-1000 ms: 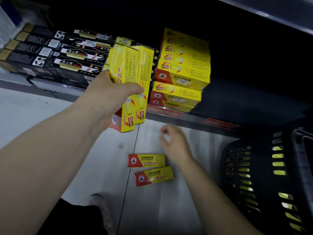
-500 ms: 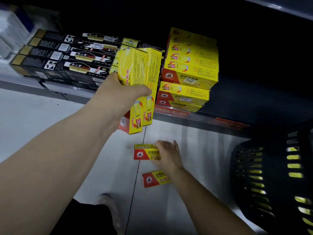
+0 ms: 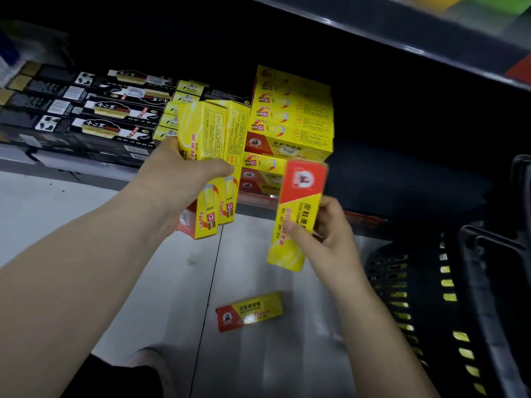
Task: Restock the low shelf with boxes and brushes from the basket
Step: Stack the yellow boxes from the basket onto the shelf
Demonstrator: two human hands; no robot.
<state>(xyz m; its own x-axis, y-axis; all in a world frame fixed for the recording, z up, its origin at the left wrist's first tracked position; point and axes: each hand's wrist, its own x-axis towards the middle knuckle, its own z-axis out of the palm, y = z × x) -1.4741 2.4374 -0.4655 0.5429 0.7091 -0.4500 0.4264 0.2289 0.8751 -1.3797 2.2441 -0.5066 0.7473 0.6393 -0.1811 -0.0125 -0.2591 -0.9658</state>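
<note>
Now my left hand (image 3: 178,191) grips two yellow boxes (image 3: 204,133) by the shelf (image 3: 71,168). My right hand (image 3: 336,239) curls its fingers round a third box (image 3: 301,193). A fourth box (image 3: 248,311) lies on the floor (image 3: 43,211).

Dim, with the shelf recess (image 3: 402,96) nearly black, floor (image 3: 258,369) glare, and wide-angle edge bending.

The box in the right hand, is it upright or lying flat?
Upright, slightly tilted: the right hand grips the box near its middle, red end up, clear of the floor.
</note>
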